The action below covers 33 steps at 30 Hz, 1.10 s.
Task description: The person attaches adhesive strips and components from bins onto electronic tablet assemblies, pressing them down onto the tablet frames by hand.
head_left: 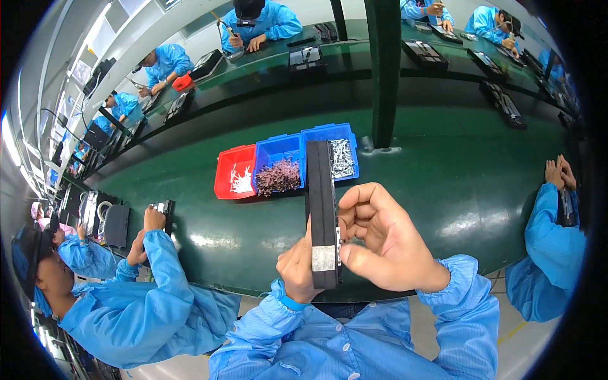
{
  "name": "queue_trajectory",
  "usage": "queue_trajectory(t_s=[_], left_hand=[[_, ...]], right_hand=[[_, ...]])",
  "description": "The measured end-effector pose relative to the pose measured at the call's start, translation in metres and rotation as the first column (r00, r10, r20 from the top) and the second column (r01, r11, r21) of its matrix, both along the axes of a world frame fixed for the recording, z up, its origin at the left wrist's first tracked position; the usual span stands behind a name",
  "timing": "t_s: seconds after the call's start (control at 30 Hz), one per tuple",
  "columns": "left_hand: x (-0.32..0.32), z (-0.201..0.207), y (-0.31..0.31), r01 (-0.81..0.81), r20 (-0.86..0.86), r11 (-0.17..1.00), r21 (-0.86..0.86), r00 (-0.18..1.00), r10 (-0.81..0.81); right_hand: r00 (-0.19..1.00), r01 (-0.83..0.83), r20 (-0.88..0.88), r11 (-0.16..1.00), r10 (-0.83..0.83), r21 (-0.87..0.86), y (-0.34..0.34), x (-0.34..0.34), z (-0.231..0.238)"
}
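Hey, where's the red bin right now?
In the head view, the red bin sits on the green table, left of centre, at the left end of a row of three, right beside the middle blue bin.

Worn on the head, the wide fisheye view looks down and forward, close above the left hand (296, 269) and right hand (392, 244), reaching across the green tabletop (456, 183) to a co-worker (275, 22) opposite; straight edges bend toward its rim.

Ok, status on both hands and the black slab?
Left fingers gripping black slab, narrow edge toward camera. Right fingers curled beside it, contact unclear. Slab hides part of right blue bin.
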<state>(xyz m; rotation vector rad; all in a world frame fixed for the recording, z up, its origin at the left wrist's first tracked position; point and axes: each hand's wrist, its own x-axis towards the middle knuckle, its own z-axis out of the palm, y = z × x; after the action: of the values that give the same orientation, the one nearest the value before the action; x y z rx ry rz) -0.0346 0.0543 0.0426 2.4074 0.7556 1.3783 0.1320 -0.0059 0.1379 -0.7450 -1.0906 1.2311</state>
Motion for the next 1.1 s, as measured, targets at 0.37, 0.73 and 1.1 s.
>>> queue_trajectory(t_s=[0.37, 0.73, 1.1], left_hand=[[-0.003, -0.018, 0.004, -0.015, 0.101, 0.996, -0.088, 0.995, 0.024], [0.007, 0.03, -0.022, 0.313, 0.659, 0.739, -0.597, 0.717, 0.228], [0.018, 0.022, 0.001, 0.474, 0.404, 0.214, -0.854, 0.864, -0.3]], right_hand=[[0.999, -0.001, -0.038, 1.0, 0.001, -0.004, -0.003, -0.002, -0.003], [0.828, 0.284, 0.527, 0.954, -0.193, -0.096, -0.055, 0.062, -0.075], [0.762, 0.528, -0.162, 0.746, -0.627, -0.405, -0.128, 0.11, -0.125]])
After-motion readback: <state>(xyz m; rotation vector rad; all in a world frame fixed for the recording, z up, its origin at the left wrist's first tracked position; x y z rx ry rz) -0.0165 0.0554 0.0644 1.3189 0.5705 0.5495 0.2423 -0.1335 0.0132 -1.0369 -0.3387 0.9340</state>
